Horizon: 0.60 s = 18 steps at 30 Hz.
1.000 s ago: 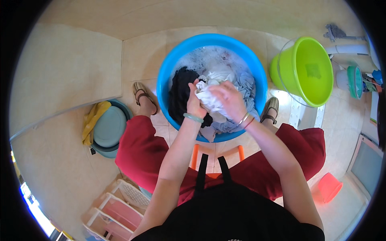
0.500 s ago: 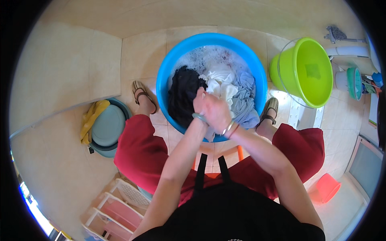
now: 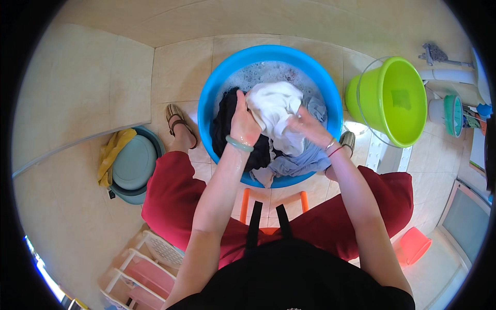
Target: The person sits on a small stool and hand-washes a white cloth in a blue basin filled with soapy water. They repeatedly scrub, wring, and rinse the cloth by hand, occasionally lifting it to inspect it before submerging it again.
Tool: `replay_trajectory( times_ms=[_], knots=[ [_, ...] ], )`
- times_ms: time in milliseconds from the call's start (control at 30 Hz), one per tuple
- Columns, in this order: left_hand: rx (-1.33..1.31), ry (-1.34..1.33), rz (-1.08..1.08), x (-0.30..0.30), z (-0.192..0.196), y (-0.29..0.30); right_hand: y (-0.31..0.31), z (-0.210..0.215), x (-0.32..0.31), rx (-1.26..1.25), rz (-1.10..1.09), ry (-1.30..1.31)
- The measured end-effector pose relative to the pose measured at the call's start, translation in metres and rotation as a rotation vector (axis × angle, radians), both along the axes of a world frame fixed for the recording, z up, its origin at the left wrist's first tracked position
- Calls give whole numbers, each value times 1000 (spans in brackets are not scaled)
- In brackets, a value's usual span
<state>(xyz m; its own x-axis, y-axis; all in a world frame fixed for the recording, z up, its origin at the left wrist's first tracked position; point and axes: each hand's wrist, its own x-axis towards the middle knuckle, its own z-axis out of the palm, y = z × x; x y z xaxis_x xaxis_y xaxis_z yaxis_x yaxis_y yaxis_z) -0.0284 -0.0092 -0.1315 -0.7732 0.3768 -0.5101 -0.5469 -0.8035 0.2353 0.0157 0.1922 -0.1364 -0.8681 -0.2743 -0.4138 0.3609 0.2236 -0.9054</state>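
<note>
A blue basin (image 3: 205, 98) stands on the floor before me with sudsy water and wet clothes in it. My left hand (image 3: 245, 123), with a pale green bangle at the wrist, lies along the left side of a white garment (image 3: 276, 101), fingers stretched out. At the garment's right side is my right hand (image 3: 309, 127), blurred, its fingers apart and touching the cloth. The white garment bulges up between both hands. Left of it lies a black garment (image 3: 223, 121), partly under my left hand and wrist. Light blue-grey cloth (image 3: 297, 164) rests along the near right side.
A lime-green bucket (image 3: 400, 101) leans on its side at the right. A grey-green basin (image 3: 135, 163) with a yellow cloth (image 3: 114, 155) is at the left. Behind on the right sits a small coral-red bucket (image 3: 415, 245). A white rack (image 3: 150, 263) stands lower left. Orange stool legs (image 3: 244, 205) show between my knees.
My hands were clasped together over the black and white clothes. They have parted to either side of the white garment, which now sits higher and further spread over the pile.
</note>
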Motion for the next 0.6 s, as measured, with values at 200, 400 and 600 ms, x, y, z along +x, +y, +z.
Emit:
replay_trajectory(
  times_ms=[200, 400, 600],
  knots=[
    [-1067, 799, -509, -1, -15, -25, 22, -46, 1, 9, -357, 45],
    [-1020, 251, -671, -18, -54, -34, 37, -26, -58, 440, -415, 112],
    [-610, -65, -105, -64, -67, -19, 5, -47, -87, 1058, -118, 228]
  ],
)
